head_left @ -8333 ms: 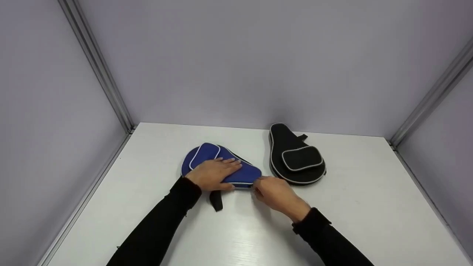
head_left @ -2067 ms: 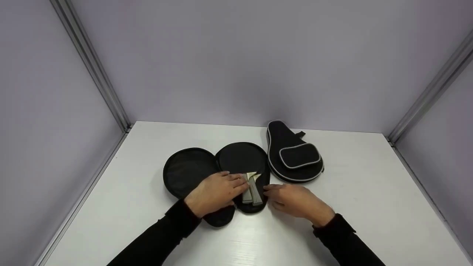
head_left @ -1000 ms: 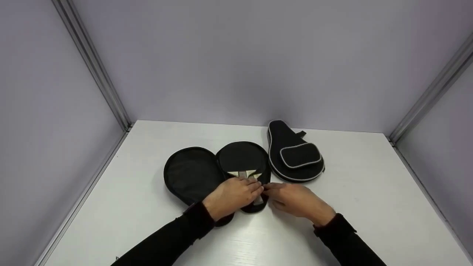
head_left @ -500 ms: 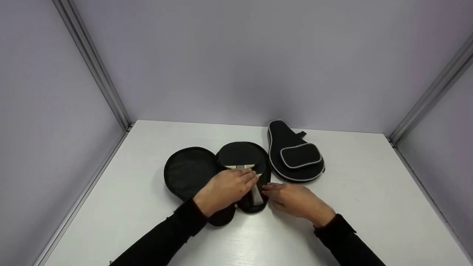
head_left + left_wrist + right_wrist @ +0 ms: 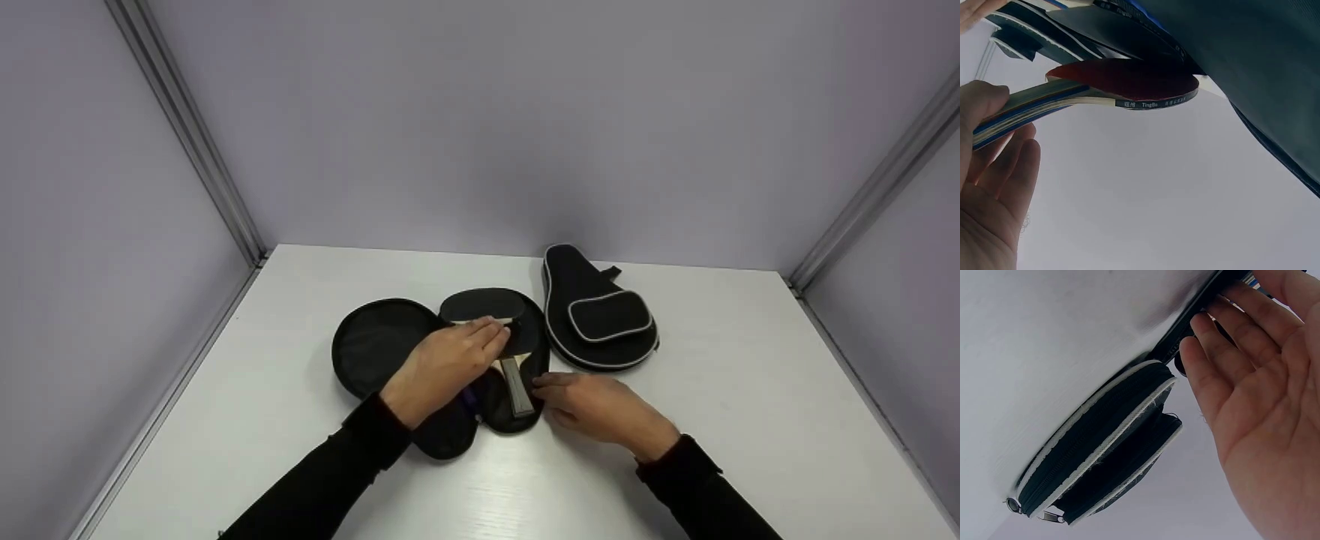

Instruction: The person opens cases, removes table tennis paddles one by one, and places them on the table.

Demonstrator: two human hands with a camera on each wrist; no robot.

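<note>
An unzipped paddle case (image 5: pixel 379 341) lies spread on the table, black inside, its two halves side by side. My left hand (image 5: pixel 442 367) grips the handle of a table tennis paddle (image 5: pixel 484 304) over the right half, thumb on top and fingers below in the left wrist view. The paddle's red face (image 5: pixel 1129 79) is turned down there, its handle end raised. Beneath it, a second paddle (image 5: pixel 517 386) lies in the case, handle toward me. My right hand (image 5: pixel 592 405) touches the case's right edge with fairly straight fingers; their tips are partly hidden in the right wrist view.
A closed black paddle case (image 5: pixel 611 319) with pale piping and a front pocket lies just right of the opened one, close behind my right hand. The white table (image 5: pixel 750 390) is enclosed by pale panels (image 5: pixel 480 135) at the back and sides.
The blue case has been unzipped and spread out, showing two paddles. My left hand has taken hold of the upper paddle's handle and tilted it up, uncovering the lower one. My right hand stays nearly still lately.
</note>
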